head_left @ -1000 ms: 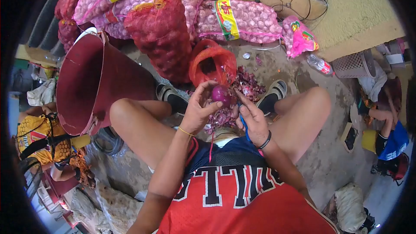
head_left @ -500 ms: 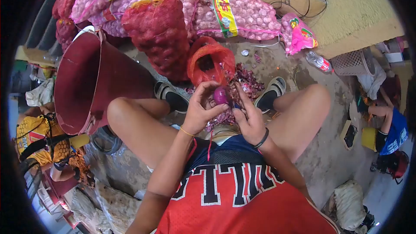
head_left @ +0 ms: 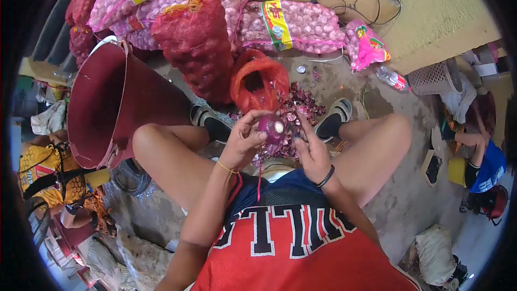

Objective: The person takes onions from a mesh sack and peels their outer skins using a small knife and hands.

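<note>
At the bottom of the frame is my red jersey (head_left: 291, 258), and just above it, at the centre, my two hands meet between my knees. My left hand (head_left: 243, 141) is curled around a red onion (head_left: 272, 128), fingers closed on it from the left, holding it up with a pale trimmed end facing me. My right hand (head_left: 311, 152) sits just beside the onion on its right, fingers bent toward it; I cannot tell whether they pinch a blade or a strip of skin, as that part is hidden.

I judge this onion is partway through: one end looks cut clean and the skin showing is glossy purple, but the rest of it lies inside my grip, so I can't say it is fully peeled.

Just beyond my hands, a heap of purple peelings (head_left: 299, 112) lies on the floor between my sandals (head_left: 334, 116), which suggests a good many are done. Touching the heap on its upper left is an open red net bag (head_left: 257, 81), its contents too dark to make out. To the left stands a big maroon tub (head_left: 107, 102). Farther up, a full red mesh sack (head_left: 196, 43) and pink sacks (head_left: 293, 24) lie stacked across the top, still tied, so plenty looks left.
</note>
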Action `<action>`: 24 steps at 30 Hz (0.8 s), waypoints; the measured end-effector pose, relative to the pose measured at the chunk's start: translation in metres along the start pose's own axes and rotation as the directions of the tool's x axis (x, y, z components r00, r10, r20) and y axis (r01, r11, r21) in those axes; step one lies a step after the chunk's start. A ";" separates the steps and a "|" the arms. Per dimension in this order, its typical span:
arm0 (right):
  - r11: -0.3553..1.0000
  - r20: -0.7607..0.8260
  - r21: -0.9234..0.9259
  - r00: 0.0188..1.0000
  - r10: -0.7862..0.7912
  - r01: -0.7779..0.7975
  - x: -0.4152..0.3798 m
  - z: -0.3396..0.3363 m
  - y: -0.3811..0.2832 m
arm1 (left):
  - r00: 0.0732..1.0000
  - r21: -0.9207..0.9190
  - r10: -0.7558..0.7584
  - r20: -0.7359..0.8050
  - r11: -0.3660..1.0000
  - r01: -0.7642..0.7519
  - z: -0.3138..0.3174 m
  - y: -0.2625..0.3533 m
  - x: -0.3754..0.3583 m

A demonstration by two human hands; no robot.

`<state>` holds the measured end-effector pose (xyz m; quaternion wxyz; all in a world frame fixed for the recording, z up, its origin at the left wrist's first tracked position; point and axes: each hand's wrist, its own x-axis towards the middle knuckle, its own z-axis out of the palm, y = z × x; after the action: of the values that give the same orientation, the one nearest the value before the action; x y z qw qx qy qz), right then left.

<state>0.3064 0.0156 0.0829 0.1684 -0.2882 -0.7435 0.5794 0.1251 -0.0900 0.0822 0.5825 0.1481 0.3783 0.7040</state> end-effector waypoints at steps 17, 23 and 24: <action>0.991 0.118 0.031 0.985 -0.130 0.127 -0.004 -0.015 -0.033 | 0.941 0.554 0.329 -0.075 0.799 -0.235 0.024 0.046 -0.026; 0.951 0.121 -0.025 0.945 -0.303 0.308 -0.017 -0.008 -0.044 | 0.986 0.131 0.130 -0.109 0.985 -0.115 0.018 0.015 -0.033; 0.952 0.118 -0.016 0.946 -0.300 0.304 -0.018 -0.008 -0.042 | 0.985 0.142 0.142 -0.097 0.982 -0.128 0.018 0.013 -0.032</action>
<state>0.3153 0.0031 0.1266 0.2074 -0.1400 -0.7971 0.5495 0.1362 -0.1144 0.1110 0.5009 0.1747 0.4450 0.7215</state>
